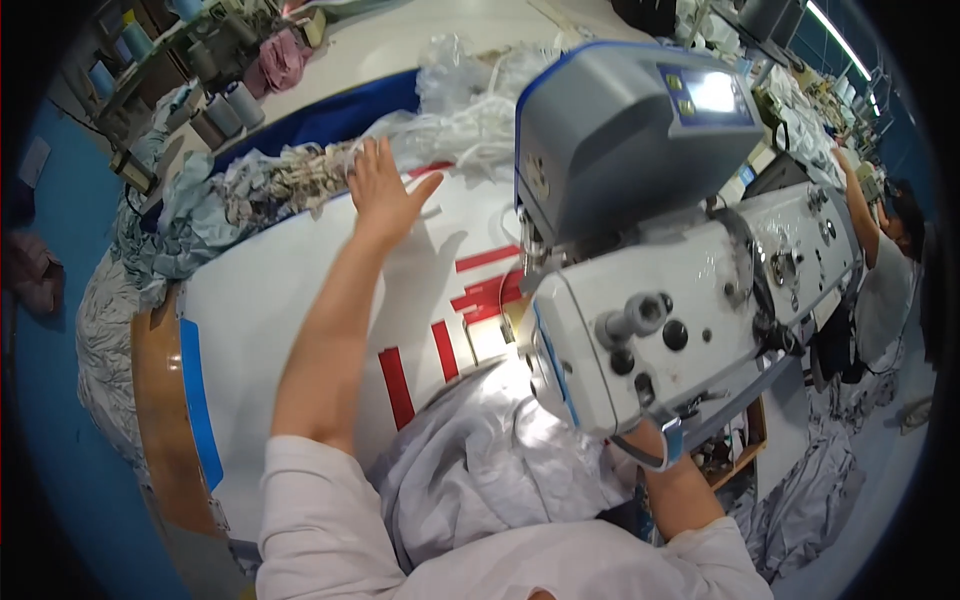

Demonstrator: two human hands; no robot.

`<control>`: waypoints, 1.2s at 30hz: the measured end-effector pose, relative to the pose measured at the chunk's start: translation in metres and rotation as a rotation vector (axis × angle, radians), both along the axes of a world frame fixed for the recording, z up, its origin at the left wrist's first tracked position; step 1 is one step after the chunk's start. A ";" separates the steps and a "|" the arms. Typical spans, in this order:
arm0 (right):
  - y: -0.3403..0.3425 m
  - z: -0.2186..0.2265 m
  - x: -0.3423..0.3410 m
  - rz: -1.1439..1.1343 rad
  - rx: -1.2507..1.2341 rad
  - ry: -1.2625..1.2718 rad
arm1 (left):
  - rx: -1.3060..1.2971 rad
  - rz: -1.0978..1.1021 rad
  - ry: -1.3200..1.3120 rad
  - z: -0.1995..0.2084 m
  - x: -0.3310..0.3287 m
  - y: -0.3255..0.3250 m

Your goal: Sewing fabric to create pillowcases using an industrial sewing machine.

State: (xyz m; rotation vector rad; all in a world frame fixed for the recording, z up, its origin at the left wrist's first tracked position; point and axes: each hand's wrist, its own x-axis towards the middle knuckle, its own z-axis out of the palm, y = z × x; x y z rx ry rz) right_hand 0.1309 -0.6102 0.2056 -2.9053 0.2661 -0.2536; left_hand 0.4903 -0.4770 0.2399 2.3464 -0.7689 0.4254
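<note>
My left hand (385, 195) reaches over the far side of the white table (300, 270), fingers spread, holding nothing that I can see. It is close to a heap of crumpled beige cloth scraps (285, 185). A white sewing machine (640, 310) stands to the right, its lamp lighting the needle area. Bunched pale grey cloth (470, 465) hangs over the table's near edge, below the needle end, against my body. My right forearm (685, 490), with a strap at the wrist, goes in beneath the machine's arm; the machine hides that hand's fingers.
A grey machine housing with a lit display (620, 140) rises behind the sewing arm. Red tape strips (397, 385) and blue tape (200, 400) mark the table. Clear plastic (450, 125) and thread cones (240, 105) lie beyond. Another person (885, 270) works at far right.
</note>
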 end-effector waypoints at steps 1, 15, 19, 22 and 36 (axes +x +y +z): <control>0.000 0.002 0.000 0.000 0.000 0.001 | 0.035 0.141 0.037 -0.005 -0.002 -0.004; -0.009 0.032 0.006 0.057 0.043 0.232 | -0.213 -0.373 0.475 0.007 -0.094 0.149; -0.003 0.058 0.010 0.096 0.071 0.466 | -0.268 -0.196 0.547 0.008 -0.177 0.203; 0.001 0.078 0.002 0.064 0.068 0.076 | -0.337 -0.157 0.575 -0.001 -0.221 0.222; 0.005 0.043 -0.002 0.028 0.333 0.011 | -0.367 -0.126 0.451 -0.022 -0.236 0.238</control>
